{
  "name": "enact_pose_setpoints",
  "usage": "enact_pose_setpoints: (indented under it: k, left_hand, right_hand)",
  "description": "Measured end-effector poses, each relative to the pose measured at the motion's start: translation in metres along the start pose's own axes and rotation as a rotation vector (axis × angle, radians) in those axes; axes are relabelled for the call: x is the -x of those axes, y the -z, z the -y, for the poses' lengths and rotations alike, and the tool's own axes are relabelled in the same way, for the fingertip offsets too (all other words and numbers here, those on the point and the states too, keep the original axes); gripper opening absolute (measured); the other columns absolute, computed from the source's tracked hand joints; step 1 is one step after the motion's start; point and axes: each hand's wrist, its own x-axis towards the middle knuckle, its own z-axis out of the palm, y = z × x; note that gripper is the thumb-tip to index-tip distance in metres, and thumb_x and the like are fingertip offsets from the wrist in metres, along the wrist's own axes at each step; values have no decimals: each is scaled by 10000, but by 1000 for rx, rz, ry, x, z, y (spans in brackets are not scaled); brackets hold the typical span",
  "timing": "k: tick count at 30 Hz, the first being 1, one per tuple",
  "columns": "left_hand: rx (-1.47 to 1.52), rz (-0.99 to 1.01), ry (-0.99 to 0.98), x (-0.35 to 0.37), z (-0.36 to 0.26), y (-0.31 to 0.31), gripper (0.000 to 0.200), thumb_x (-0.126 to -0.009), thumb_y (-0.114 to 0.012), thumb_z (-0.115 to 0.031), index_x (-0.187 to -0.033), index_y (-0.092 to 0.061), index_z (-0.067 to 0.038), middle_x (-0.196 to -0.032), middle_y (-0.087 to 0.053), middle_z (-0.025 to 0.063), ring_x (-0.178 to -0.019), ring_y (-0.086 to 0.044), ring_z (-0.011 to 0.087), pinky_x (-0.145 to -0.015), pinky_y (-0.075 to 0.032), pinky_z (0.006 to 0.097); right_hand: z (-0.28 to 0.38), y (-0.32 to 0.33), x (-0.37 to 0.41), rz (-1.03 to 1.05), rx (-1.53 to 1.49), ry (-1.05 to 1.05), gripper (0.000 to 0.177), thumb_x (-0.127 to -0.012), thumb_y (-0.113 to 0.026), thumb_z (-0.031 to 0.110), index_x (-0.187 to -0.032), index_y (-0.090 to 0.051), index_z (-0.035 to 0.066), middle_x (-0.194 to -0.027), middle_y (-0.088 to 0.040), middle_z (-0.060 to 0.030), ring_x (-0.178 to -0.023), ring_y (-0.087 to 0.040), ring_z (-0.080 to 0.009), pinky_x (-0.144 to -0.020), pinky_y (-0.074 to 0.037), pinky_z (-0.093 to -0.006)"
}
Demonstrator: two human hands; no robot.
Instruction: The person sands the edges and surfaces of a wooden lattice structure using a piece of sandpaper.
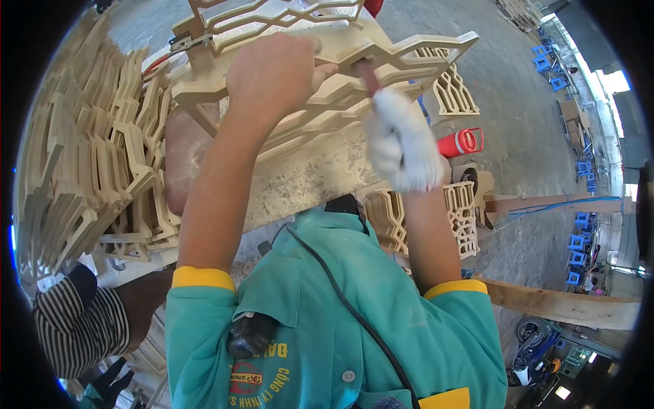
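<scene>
A pale wooden lattice panel (pixel 409 46) stands tilted on its edge on the worktable (pixel 306 177). My bare left hand (pixel 272 76) is closed over its upper part, thumb toward the right. My right hand (pixel 403 142), in a white knit glove, grips a slim reddish-brown tool (pixel 368 75). The tool's far end meets the lattice at one of its openings; its tip is hidden and blurred, so its kind cannot be told. Another lattice frame (pixel 272 17) stands behind, with a metal clamp (pixel 189 43) beside its left corner.
Tall stacks of lattice pieces (pixel 88 157) crowd the left side. More lattice panels (pixel 463 211) stand low at the right, near a red bottle (pixel 460 142). A person's striped sleeve (pixel 82 320) shows at lower left. Blue stools (pixel 579 238) line the far right.
</scene>
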Motion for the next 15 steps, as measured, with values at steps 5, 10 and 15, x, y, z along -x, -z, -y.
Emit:
enact_pose_setpoints:
  k: [5,10,15]
  left_hand:
    - [-27,29,-3,2,0,-3,422,-861,-662,-489,-1037,-725,-111,-841,-706,166,-841,-685,348,-741,-538,460]
    - [-41,-40,-12,-9,4,1,421,-860,-662,-498,-1025,-728,-117,-838,-711,149,-824,-687,344,-733,-540,451]
    - [-28,12,32,-1,-4,3,427,-864,-654,-506,-1007,-734,-112,-819,-708,149,-802,-686,346,-717,-537,449]
  right_hand:
    - [18,24,9,302,-225,-83,297,-1039,-460,200,-747,-404,198,-584,-294,71,-339,-185,-33,-278,-151,-230]
    - [13,16,12,283,-209,-76,342,-1049,-424,205,-723,-321,204,-607,-290,61,-349,-168,-24,-260,-118,-213]
    - [12,2,27,82,-83,36,327,-1059,-408,254,-737,-359,224,-611,-285,65,-358,-168,-19,-275,-123,-202]
